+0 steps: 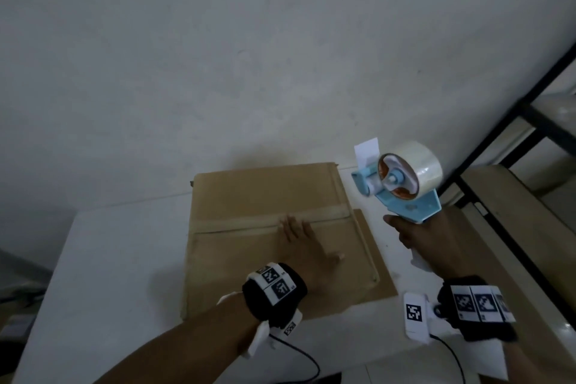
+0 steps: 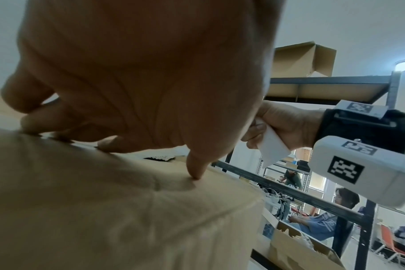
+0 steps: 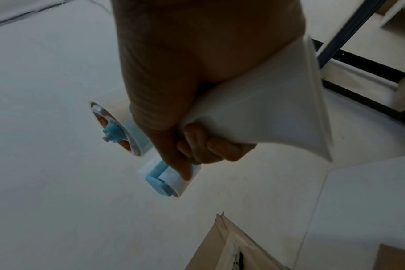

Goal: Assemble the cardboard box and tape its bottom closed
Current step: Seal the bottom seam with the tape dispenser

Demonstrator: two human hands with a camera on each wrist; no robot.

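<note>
- A pale wall rises behind the white desk; a dark metal shelf rack stands at 3 o'clock.
- The cardboard box sits mid-desk with its closed flaps up; the flap seam runs from 9 to 3 o'clock.
- A flat cardboard sheet shows from under the box's 4 o'clock edge.
- My left hand lies flat on the flaps, fingers straight and pointing to 12, fingertips on the seam, thumb pressing the near flap: a released grip, only pressing.
- My right hand clenches its grip round the white handle of the blue tape dispenser, held above the desk at the box's 2 o'clock, apart from it.
- The dispenser's long axis runs from 5 to 11 o'clock, nose toward 11; it carries a clear tape roll.
- On the rack's top shelf stands another open cardboard box.
</note>
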